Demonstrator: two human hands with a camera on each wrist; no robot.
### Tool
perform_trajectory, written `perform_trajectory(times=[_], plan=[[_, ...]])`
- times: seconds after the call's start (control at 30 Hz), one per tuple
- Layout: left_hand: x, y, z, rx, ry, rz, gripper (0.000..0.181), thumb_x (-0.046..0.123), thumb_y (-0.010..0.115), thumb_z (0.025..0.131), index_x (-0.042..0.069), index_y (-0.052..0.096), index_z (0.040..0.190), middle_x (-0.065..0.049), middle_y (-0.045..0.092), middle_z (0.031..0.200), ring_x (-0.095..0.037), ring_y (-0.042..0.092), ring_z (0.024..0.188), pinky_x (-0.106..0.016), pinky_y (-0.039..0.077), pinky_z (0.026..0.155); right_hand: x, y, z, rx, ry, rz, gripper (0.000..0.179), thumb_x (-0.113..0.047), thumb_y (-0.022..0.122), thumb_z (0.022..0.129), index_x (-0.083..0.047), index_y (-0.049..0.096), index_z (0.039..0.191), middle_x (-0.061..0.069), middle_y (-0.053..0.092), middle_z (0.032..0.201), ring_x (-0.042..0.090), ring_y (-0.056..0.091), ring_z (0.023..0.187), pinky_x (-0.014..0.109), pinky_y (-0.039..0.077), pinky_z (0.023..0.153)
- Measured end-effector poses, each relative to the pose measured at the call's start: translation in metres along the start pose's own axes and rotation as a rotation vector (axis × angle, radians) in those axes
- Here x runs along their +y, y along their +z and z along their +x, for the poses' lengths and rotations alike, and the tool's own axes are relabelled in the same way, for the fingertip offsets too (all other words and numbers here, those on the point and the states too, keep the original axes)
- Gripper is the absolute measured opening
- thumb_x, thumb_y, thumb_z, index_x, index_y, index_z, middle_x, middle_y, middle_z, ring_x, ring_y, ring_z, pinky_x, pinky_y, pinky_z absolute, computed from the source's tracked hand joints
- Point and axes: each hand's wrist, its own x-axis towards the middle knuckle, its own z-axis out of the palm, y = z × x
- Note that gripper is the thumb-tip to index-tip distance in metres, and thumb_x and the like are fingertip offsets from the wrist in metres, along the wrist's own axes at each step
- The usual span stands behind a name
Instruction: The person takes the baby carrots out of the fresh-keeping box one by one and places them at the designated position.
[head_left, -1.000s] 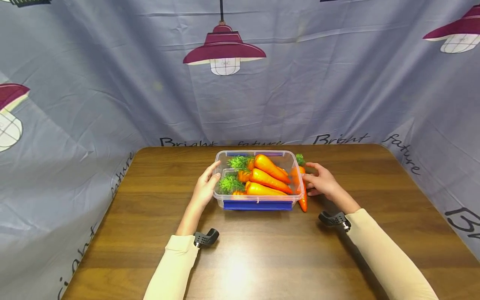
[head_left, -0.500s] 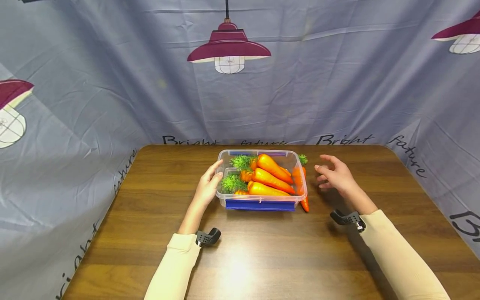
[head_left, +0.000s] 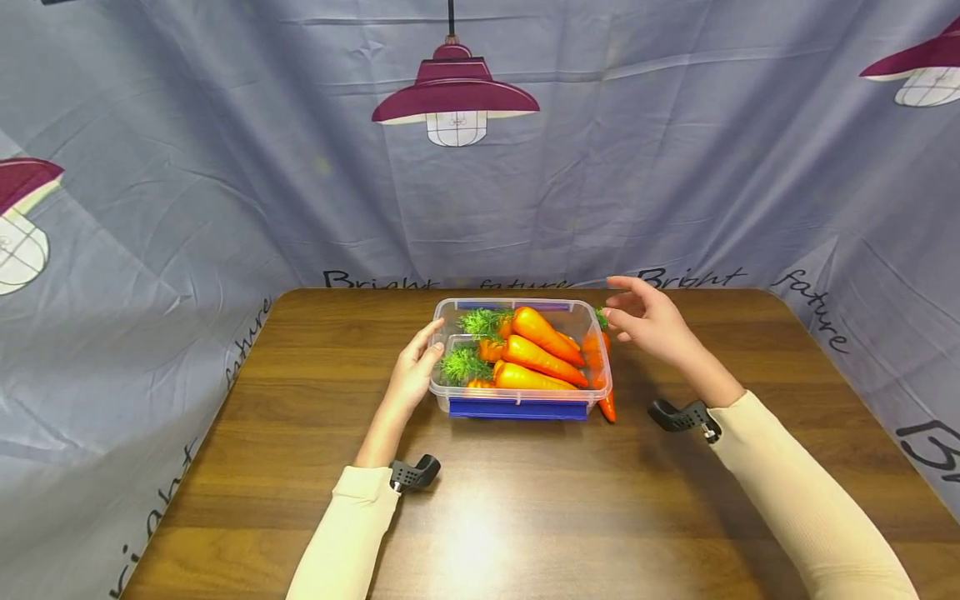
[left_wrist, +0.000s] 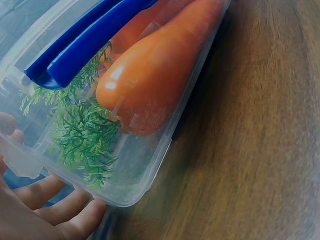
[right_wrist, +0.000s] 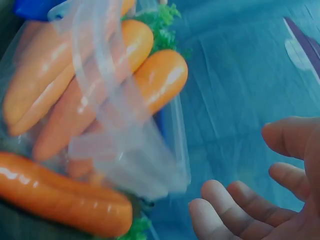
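A clear plastic food container (head_left: 480,403) with blue latches stands on the wooden table, holding several orange carrots (head_left: 542,360) with green tops. My left hand (head_left: 411,371) grips its left end, fingers against the outer wall in the left wrist view. Outside the right end lies another carrot (right_wrist: 70,197), its tip (head_left: 608,408) sticking out toward me and its leafy top (head_left: 602,319) at the far end. Near that leafy top, my right hand (head_left: 651,323) hovers with fingers spread and nothing between them. The right wrist view shows its fingertips apart from the container.
The brown wooden table (head_left: 480,508) extends around the container on all sides. A grey-blue curtain (head_left: 480,217) printed with lamps and lettering hangs right behind its far edge and along both sides. Black wrist mounts (head_left: 415,473) sit at both cuffs.
My right hand first drew back to the right from beside the loose carrot, then moved away from me and left, toward its leafy top. My left hand and the container stay in place.
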Motion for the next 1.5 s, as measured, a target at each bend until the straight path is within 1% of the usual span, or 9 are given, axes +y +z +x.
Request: perform_trajectory(times=[0.07,0.17,0.27,0.5,0.67,0.93,1.03,1.27,1.5], plan=[[0.0,0.001,0.0,-0.002,-0.005,-0.004,0.048,0.013,0.045,0.107,0.008,0.042,0.155,-0.016,0.03,0.167,-0.039,0.022,0.157,-0.059,0.023,0.126,-0.007,0.003,0.004,-0.022,-0.011,-0.052,0.059,-0.019,0.062,0.101,-0.008,0.04,0.155,0.029,0.06,0.136,0.023,0.071,0.094,0.025,0.059,0.069],[0.0,0.002,0.001,0.008,-0.004,-0.012,0.048,0.012,0.046,0.106,0.007,0.042,0.154,-0.017,0.031,0.167,-0.039,0.025,0.156,-0.058,0.024,0.126,-0.016,0.009,0.011,-0.058,-0.022,-0.122,0.059,-0.024,0.062,0.101,-0.013,0.041,0.155,0.026,0.06,0.139,0.036,0.067,0.11,0.039,0.06,0.082],[-0.002,0.002,0.002,0.017,0.0,-0.008,0.048,0.012,0.046,0.106,0.009,0.045,0.153,-0.016,0.033,0.166,-0.039,0.027,0.155,-0.058,0.024,0.126,-0.022,0.016,0.018,-0.089,-0.04,-0.166,0.057,-0.026,0.063,0.101,-0.014,0.043,0.154,0.025,0.06,0.14,0.04,0.064,0.119,0.053,0.056,0.094],[-0.002,0.001,0.002,0.024,0.005,-0.008,0.047,0.013,0.046,0.106,0.012,0.046,0.153,-0.015,0.035,0.165,-0.037,0.028,0.155,-0.057,0.026,0.126,-0.025,0.036,0.034,-0.145,-0.056,-0.165,0.057,-0.023,0.064,0.099,-0.016,0.044,0.152,0.024,0.059,0.141,0.04,0.066,0.118,0.051,0.059,0.09],[-0.001,0.002,0.002,0.031,0.009,-0.008,0.047,0.012,0.047,0.105,0.011,0.047,0.153,-0.016,0.037,0.164,-0.038,0.032,0.153,-0.057,0.028,0.125,-0.024,0.052,0.04,-0.175,-0.067,-0.183,0.057,-0.02,0.065,0.098,-0.016,0.046,0.151,0.023,0.06,0.14,0.041,0.066,0.12,0.055,0.057,0.095],[-0.001,0.003,0.001,0.023,0.002,-0.017,0.047,0.012,0.047,0.106,0.01,0.046,0.153,-0.016,0.037,0.164,-0.037,0.032,0.153,-0.056,0.028,0.125,-0.013,0.073,0.039,-0.268,-0.216,-0.216,0.067,-0.008,0.07,0.092,-0.003,0.042,0.153,0.029,0.061,0.136,0.045,0.063,0.122,0.058,0.05,0.106],[-0.001,0.003,0.001,0.028,0.008,-0.024,0.047,0.011,0.047,0.105,0.008,0.047,0.152,-0.017,0.037,0.164,-0.038,0.033,0.153,-0.056,0.028,0.125,-0.01,0.078,0.036,-0.255,-0.257,-0.268,0.068,-0.007,0.069,0.091,-0.003,0.041,0.153,0.028,0.062,0.135,0.044,0.063,0.12,0.058,0.05,0.105],[-0.003,0.003,-0.001,0.029,0.009,-0.025,0.046,0.012,0.047,0.106,0.008,0.047,0.152,-0.016,0.038,0.164,-0.038,0.033,0.153,-0.057,0.028,0.125,-0.004,0.086,0.033,-0.171,-0.288,-0.362,0.069,-0.002,0.069,0.088,-0.004,0.043,0.152,0.024,0.064,0.134,0.04,0.064,0.115,0.056,0.051,0.103],[-0.001,0.001,0.001,0.032,0.021,-0.013,0.046,0.011,0.048,0.105,0.008,0.048,0.151,-0.015,0.039,0.163,-0.036,0.033,0.153,-0.055,0.029,0.125,-0.006,0.087,0.03,-0.137,-0.313,-0.353,0.07,-0.002,0.071,0.088,-0.007,0.044,0.152,0.023,0.067,0.125,0.039,0.065,0.111,0.055,0.053,0.099]])
